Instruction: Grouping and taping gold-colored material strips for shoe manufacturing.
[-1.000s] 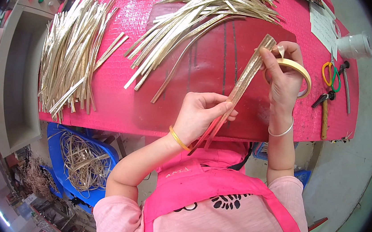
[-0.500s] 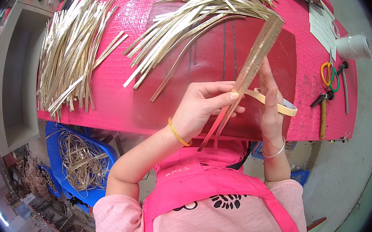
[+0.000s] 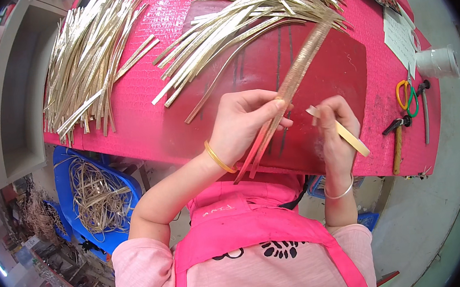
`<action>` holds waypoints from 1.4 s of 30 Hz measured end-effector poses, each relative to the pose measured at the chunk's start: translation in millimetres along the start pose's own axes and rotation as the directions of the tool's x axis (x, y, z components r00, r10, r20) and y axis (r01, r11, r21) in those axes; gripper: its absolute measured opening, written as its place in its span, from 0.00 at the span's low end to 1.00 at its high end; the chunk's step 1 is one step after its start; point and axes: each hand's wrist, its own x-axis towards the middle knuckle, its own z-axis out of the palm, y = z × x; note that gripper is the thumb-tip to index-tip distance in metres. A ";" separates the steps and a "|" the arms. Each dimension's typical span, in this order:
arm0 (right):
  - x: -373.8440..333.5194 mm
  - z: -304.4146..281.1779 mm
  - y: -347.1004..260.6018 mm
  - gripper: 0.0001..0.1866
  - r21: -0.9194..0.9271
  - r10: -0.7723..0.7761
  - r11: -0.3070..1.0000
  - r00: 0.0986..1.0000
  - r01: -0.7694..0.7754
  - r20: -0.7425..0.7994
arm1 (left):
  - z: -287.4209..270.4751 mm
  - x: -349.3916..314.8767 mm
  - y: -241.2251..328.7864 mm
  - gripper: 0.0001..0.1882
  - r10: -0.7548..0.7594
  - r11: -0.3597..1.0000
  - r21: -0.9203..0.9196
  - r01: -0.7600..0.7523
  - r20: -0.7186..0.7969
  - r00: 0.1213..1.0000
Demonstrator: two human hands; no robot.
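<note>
The left hand [image 3: 247, 121] pinches gold strips [image 3: 301, 66], which could fan apart if its grip slackens, while the right hand [image 3: 336, 125] grasps a tape roll [image 3: 353, 139].

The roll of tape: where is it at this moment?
In the head view, the roll of tape is right of centre, in the right hand, between the left hand and the scissors.

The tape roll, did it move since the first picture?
Yes: the tape roll has moved toward the person. It was level with the scissors; now it is lower than them in the view.
</note>
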 end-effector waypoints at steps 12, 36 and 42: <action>15.2 22.6 -9.0 0.08 -0.164 -0.110 0.979 0.992 0.120 0.069 | 5.5 -3.1 -4.1 0.09 0.120 0.992 -0.050 -0.117 0.064 0.991; 7.7 34.2 19.8 0.04 0.375 -0.315 0.892 0.943 0.253 0.112 | -10.8 -3.1 24.8 0.11 -0.243 0.970 0.071 0.232 0.315 0.917; -0.5 39.5 11.5 0.10 0.145 -0.313 0.940 0.950 0.309 0.005 | -4.1 -20.8 19.4 0.09 0.120 0.983 0.136 -0.125 0.042 0.992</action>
